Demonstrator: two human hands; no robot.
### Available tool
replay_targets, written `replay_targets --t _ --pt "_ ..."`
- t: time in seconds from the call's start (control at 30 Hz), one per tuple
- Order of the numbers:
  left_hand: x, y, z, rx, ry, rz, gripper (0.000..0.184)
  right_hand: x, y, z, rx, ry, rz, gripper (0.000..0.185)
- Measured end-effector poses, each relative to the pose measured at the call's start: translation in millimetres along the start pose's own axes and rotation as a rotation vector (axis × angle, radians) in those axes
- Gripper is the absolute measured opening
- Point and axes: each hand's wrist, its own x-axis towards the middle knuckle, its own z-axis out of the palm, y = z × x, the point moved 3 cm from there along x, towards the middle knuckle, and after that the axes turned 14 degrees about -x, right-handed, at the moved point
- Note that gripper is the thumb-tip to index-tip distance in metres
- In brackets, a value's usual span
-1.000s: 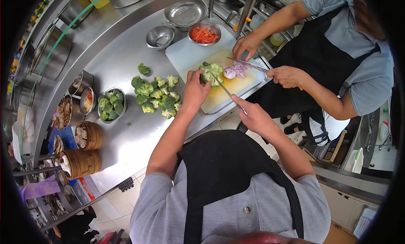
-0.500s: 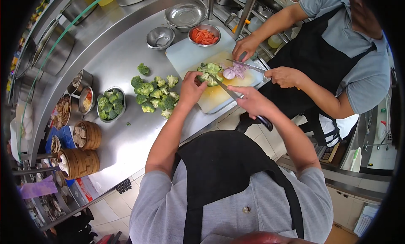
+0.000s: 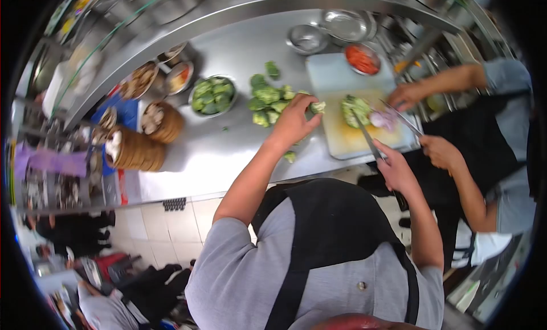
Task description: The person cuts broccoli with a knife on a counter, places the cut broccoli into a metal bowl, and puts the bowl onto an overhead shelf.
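Observation:
My left hand holds a small broccoli floret between thumb and fingers, beside the broccoli pile on the steel table. In my right hand is a knife, its blade tip at the larger broccoli head. That head lies on the cutting board, over its yellowish stained part. Sliced purple onion lies just right of it. A co-worker's hand holds another knife over the onion, and the co-worker's other hand is beside the onion.
A bowl of broccoli florets stands left of the pile. A bowl of orange-red slices is at the board's back edge, near two metal bowls. Bamboo steamers stand far left. The co-worker stands close on my right.
The view has turned, shifting the scene rightward. My left hand has left the broccoli head and moved toward the pile with a floret. My right hand still holds the knife at the head.

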Motion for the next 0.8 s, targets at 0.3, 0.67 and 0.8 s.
replay_targets --t 0.3,0.67,0.8 --pt "-45 -4 -239 0.731 0.326 -0.140 0.046 11 28 17 -0.154 0.163 -0.127 0.060" --pt "-41 -9 -194 0.815 0.357 0.021 0.042 -3 22 22 -0.218 0.271 -0.317 0.062" --pt "14 3 -71 0.246 0.120 -0.127 0.047 -14 17 25 -0.247 0.249 -0.268 0.063"
